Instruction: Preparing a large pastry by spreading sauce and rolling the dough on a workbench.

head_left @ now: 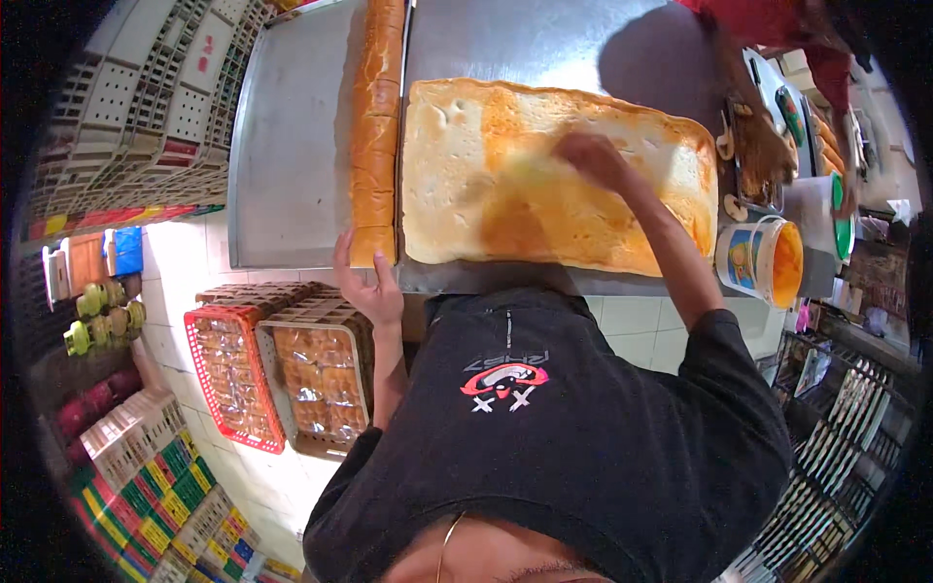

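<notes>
A large flat sheet cake (437,185) lies on the metal table, spread unevenly with orange filling. My right hand (596,160) is over it, fingers closed around something yellowish and blurred by motion, perhaps a spreading tool, which I cannot make out. To the left, a long golden-brown roll (374,136), sliced across, runs along the edge of a metal tray (287,146). My left hand (369,287) touches the near end of that roll, its fingers apart. A white bucket of orange spread (763,257) stands tipped toward me at the sheet's right.
A person in red (816,39) stands at the top right, near trays of items. Crates of wrapped bread (316,379) sit low on the tiled floor to the left. Stacked white crates (175,97) line the left, racks (826,466) the lower right.
</notes>
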A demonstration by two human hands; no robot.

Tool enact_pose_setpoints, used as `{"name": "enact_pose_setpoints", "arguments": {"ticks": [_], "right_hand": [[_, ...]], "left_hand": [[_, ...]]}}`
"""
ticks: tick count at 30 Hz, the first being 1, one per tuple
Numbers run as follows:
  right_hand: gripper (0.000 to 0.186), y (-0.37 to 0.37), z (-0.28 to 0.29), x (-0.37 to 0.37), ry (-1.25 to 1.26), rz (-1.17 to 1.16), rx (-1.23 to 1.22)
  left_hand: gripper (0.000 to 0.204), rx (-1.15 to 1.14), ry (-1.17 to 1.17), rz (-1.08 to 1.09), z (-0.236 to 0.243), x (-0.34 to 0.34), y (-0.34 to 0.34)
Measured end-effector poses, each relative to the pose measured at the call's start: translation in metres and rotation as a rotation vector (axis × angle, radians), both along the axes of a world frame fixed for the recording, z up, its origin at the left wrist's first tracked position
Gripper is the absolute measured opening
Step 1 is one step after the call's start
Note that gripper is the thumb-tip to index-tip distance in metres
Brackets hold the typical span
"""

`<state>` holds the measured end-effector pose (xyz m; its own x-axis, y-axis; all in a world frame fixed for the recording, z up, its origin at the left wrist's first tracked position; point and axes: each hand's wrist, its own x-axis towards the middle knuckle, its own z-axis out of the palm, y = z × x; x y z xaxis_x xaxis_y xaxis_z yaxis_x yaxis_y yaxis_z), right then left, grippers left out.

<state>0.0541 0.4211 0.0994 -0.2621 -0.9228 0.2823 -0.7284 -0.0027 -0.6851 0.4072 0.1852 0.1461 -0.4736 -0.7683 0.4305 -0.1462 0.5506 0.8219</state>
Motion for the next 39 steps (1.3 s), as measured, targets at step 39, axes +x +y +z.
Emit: {"name": "enact_pose_setpoints", "arguments": {"ticks": [39], "right_hand": [[0.018, 0.25, 0.042, 0.065, 0.014, -1.298, 0.76]], "left_hand": [[0.048, -0.025, 0.006, -0.232, 0.007, -0.062, 0.117]]}}
